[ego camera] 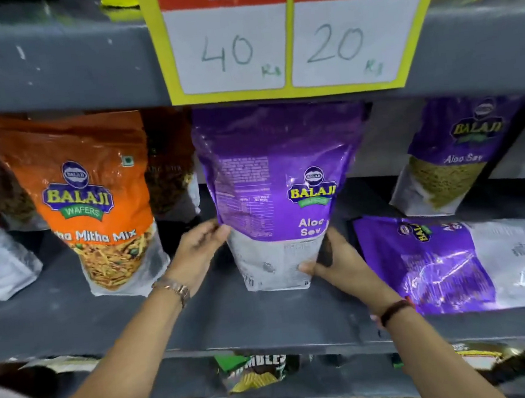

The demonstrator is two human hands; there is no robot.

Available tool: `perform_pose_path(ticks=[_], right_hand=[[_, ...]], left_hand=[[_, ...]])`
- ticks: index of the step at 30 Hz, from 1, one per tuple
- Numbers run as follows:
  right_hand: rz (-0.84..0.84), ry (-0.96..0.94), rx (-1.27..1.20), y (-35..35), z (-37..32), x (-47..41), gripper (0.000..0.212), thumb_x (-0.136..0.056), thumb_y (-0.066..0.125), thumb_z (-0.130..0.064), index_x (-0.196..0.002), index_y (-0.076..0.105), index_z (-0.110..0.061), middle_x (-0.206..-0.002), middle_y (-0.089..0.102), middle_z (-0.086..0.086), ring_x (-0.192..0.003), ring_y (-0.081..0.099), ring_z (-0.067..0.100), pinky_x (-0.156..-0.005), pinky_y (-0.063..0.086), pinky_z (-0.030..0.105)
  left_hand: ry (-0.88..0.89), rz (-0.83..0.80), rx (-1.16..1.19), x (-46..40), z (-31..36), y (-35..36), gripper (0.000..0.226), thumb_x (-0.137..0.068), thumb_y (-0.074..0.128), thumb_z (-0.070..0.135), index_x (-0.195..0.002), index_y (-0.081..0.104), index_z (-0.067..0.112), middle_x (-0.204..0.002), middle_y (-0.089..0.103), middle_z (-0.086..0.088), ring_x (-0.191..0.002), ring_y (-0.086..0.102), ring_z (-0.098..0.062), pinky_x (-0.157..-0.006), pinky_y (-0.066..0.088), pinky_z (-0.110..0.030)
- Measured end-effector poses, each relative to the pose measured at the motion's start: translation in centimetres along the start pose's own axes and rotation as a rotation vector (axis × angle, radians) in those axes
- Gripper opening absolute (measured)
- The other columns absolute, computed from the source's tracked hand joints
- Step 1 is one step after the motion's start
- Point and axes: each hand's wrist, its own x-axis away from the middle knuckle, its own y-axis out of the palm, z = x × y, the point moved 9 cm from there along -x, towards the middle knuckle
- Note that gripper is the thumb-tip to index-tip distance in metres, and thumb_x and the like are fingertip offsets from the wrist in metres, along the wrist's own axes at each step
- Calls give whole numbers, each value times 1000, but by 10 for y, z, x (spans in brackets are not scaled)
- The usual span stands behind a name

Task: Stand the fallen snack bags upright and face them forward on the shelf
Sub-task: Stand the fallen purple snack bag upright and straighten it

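— Purple Aloo Sev bags, counted?
— Three. Middle purple bag upright on the grey shelf, back panel turned partly forward, logo showing at its right. Flat purple bag lying on its side just right of it. Rear purple bag standing at the back right, front outward.
— Orange ones?
— Front orange bag upright, facing forward; slivers of others at the left edge and behind, number unclear.
— Hands?
— Two. Left hand fingers together against the middle bag's left edge, watch on the wrist. Right hand gripping its lower right corner, thumb across the front, dark band on the wrist.
— Overhead?
— One yellow price card, 40 and 20 handwritten.
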Motion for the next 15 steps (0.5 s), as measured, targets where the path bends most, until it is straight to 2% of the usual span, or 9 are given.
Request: perform_pose_path(ticks=[1, 2, 4, 5, 6, 8, 11, 13, 15], right_hand=[[-45, 14, -50, 2, 2, -2, 68, -63, 80, -15, -118, 42, -21, -125, 56, 11, -117, 53, 23, -101, 43, 49], [-97, 25, -90, 6, 3, -3, 71, -62, 81, -14, -118, 40, -28, -126, 56, 6, -117, 53, 16, -101, 44, 41], [-181, 23, -128, 14, 0, -3, 73, -63, 80, -9, -116, 37, -37, -120, 58, -8, -109, 55, -3, -93, 46, 18], [-182, 21, -133, 18, -2, -1, 71, -64, 79, -8, -116, 38, -34, -116, 58, -13, -102, 55, -10, -88, 47, 12], [-144, 20, -140, 20, -4, 2, 69, -64, 79, -7, -116, 40, -30, -112, 58, -15, -99, 57, -11, -86, 48, 12], [11, 13, -182, 19, -5, 16, 67, -61, 81, -6, -112, 43, -28, -109, 60, -13, -100, 59, -3, -86, 50, 15], [261, -40, -186, 18, -1, 54, 63, -63, 80, -11, -112, 43, -25, -112, 54, -12, -104, 54, -4, -87, 43, 11], [405, -68, -185, 10, -1, 71, 48, -75, 70, -27, -113, 42, -24, -114, 51, -10, -103, 49, -10, -88, 37, 3], [493, -38, -309, -7, 3, 63, 33, -86, 50, -37, -116, 42, -24, -120, 50, -4, -105, 47, -9, -86, 33, -2]], left_hand=[[-27, -70, -70, 1, -10, 2, 23, -83, 50, 1, -97, 62, 15, -89, 72, 16, -85, 61, 8, -78, 49, -8], [-73, -174, -134, 3, -22, 8, 32, -78, 58, 0, -106, 57, 15, -101, 67, 13, -91, 60, 7, -80, 48, -10], [-168, -334, -224, 6, -45, 23, 60, -64, 74, 6, -114, 48, 26, -115, 58, 12, -103, 56, 4, -85, 48, -13], [-181, -341, -264, 5, -52, 26, 68, -58, 77, 9, -113, 44, 32, -117, 56, 15, -107, 54, 3, -86, 47, -13], [-169, -317, -308, 1, -55, 26, 71, -56, 78, 11, -112, 41, 36, -117, 54, 16, -110, 52, 1, -86, 47, -12], [-149, -264, -342, -6, -57, 27, 68, -61, 76, 1, -110, 41, 33, -116, 56, 10, -111, 53, -10, -85, 46, -13], [-105, -51, -332, -8, -53, 15, 59, -73, 59, -12, -124, 37, 10, -128, 51, -18, -107, 47, -19, -94, 39, -29], [-43, 68, -298, 4, -48, 6, 50, -80, 55, -5, -125, 37, 7, -131, 47, -22, -108, 45, -20, -95, 38, -28], [11, 49, -172, 21, -43, 14, 53, -78, 64, 21, -124, 37, 16, -132, 47, -11, -115, 47, -18, -92, 42, -16]])
